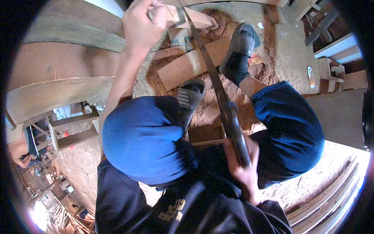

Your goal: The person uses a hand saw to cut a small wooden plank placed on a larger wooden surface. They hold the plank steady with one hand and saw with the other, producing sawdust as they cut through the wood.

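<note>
My left hand (142, 29) is closed at the far end, its fingers curled at the end of a pale piece of wood (200, 19). My right hand (246, 177) wraps around the thick near end of a long dark bar-like tool (218, 87), close to my body. Narrowing as it runs away from me, the tool crosses over the wood piece; its far tip leaves the picture at the top. I cannot make out its exact kind. Under the wood stands a small support (179, 37), partly blurred. Below it a flat brown board (175, 74) lies on the ground.
Reddish sawdust (210, 107) covers the ground around my sandalled feet (241, 43). Large wooden panels (66, 62) stand at the left, beside a small wooden step (74, 128). Another person (23, 150) sits far left. Long planks (323, 199) lie lower right.
</note>
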`<state>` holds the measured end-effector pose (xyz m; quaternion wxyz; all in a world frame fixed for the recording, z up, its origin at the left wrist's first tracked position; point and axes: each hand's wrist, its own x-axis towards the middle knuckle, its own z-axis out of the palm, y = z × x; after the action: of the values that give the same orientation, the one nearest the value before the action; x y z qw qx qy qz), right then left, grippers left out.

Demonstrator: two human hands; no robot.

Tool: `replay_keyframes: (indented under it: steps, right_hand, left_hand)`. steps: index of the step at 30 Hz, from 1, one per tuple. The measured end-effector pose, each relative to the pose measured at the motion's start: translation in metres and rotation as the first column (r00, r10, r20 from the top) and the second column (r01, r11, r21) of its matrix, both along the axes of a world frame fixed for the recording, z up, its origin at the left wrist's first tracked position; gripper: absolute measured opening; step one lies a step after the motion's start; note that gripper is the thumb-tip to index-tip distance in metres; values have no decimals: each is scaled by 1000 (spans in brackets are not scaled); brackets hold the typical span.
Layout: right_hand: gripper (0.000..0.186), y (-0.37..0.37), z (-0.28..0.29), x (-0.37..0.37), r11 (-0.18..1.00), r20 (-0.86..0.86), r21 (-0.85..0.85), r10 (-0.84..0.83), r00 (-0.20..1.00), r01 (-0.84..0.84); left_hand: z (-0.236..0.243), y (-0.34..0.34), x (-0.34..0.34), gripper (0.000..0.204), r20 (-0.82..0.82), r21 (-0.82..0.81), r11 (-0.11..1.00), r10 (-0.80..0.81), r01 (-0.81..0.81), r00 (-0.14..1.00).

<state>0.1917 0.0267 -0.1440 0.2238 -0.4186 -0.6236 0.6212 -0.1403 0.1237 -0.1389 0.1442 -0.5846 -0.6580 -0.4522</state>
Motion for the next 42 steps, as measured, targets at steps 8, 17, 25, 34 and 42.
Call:
replay_keyframes:
  steps: [8, 17, 25, 34, 42]
  right_hand:
    - [16, -22, 24, 9, 999, 103, 22, 25, 994, -27]
    - [8, -18, 11, 2, 1000, 1, -4, -16, 1000, 16]
    - [18, 2, -12, -24, 996, -48, 78, -30, 998, 33]
    - [6, -12, 18, 3, 999, 23, 51, -5, 1000, 4]
    - [10, -28, 13, 25, 1000, 48, 9, -14, 999, 14]
  left_hand:
    - [-11, 5, -35, 12, 49, -9, 999, 49, -49, 998]
    - [-17, 5, -29, 13, 25, -24, 999, 35, -35, 999]
    - [-21, 2, -31, 14, 13, -48, 999, 7, -7, 1000]
    - [-20, 8, -29, 16, 51, -25, 998, 56, -55, 997]
    - [-15, 10, -33, 16, 16, 10, 1000, 26, -26, 1000]
